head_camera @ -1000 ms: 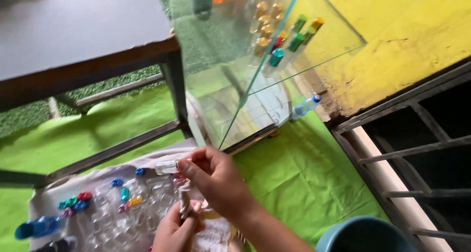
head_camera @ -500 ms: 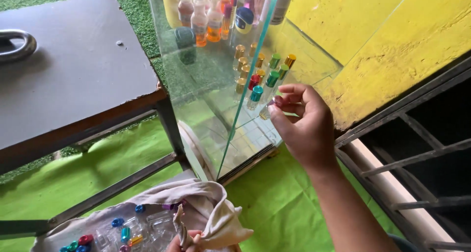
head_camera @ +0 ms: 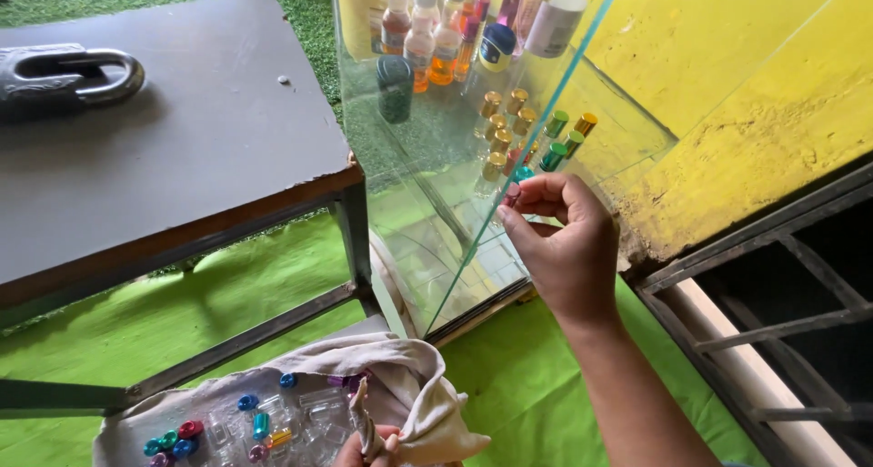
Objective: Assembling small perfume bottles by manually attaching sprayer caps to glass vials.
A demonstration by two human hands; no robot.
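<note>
A: What is the right hand doing?

B: It is raised to the open side of the clear glass display case, thumb and fingers pinched together on a small clear vial with a pink cap. The vial sits at the fingertips, just at the edge of the glass shelf, near a cluster of small clear vials with gold, green and red metallic caps that stand on that shelf.

A: And the left hand?

B: Only its fingers show at the bottom edge. They are closed on a fold of the crumpled off-white cloth bag, holding its mouth open.

A: What lies in the bag?

B: A heap of little clear vials with blue, red, teal and gold caps, loose on the cloth.

A: What surrounds all this?

B: Higher up in the case stand taller bottles of orange and pink liquid with white caps, beside a dark blue-lidded jar. To the left is a dark grey table with a metal frame, and a heavy grey padlock lies on its top. A bright green mat covers the ground, and a yellow painted wall rises behind the case.
</note>
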